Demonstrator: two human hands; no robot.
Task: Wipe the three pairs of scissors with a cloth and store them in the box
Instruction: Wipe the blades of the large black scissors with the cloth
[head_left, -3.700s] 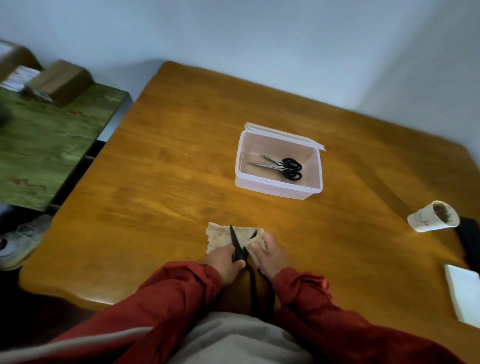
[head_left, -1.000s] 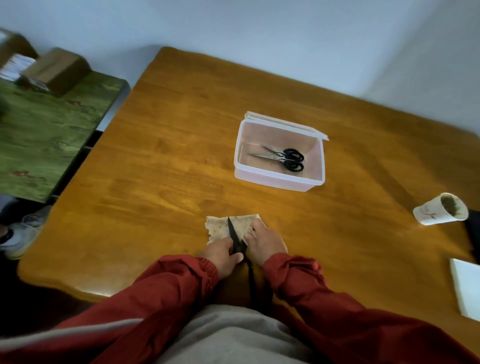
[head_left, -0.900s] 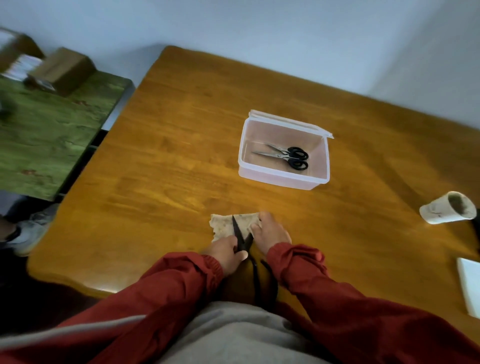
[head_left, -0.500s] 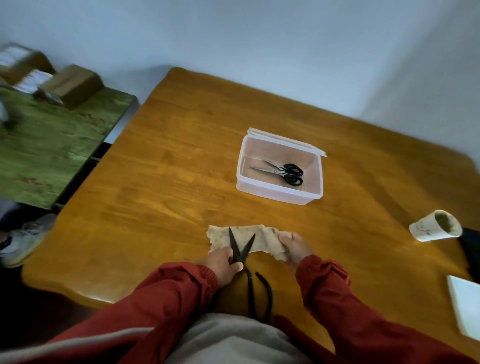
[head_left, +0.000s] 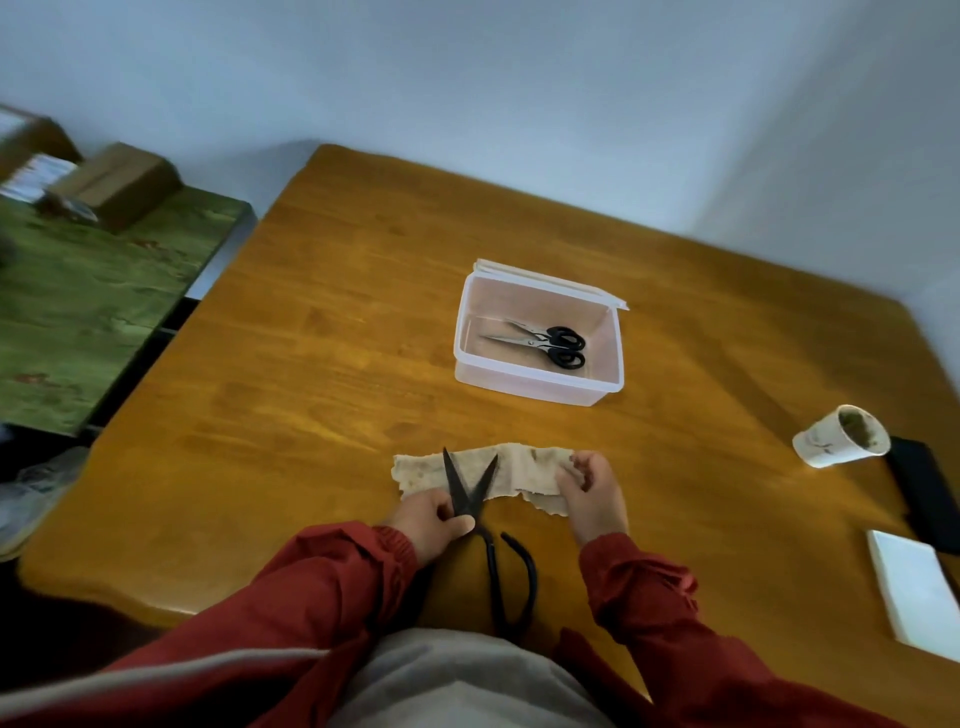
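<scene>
A beige stained cloth (head_left: 524, 475) lies spread out near the table's front edge. On it rest the parted blades of large black scissors (head_left: 470, 493), whose long loop handles reach back toward me. My left hand (head_left: 428, 522) pinches these scissors at the pivot. My right hand (head_left: 592, 491) grips the cloth's right end. Farther back stands an open clear plastic box (head_left: 537, 382) holding two smaller scissors (head_left: 550, 345) with steel blades and black handles.
A paper cup (head_left: 839, 436) lies on its side at the right, next to a black flat object (head_left: 924, 488) and a white pad (head_left: 917, 587). The box's lid (head_left: 550, 278) leans behind it. A green side table (head_left: 93, 291) with cardboard boxes stands to the left.
My right hand came off the folded cloth by the blades and pulled its right end out sideways, spreading it flat. The black scissors' blades now lie parted on it. My left hand kept hold.
</scene>
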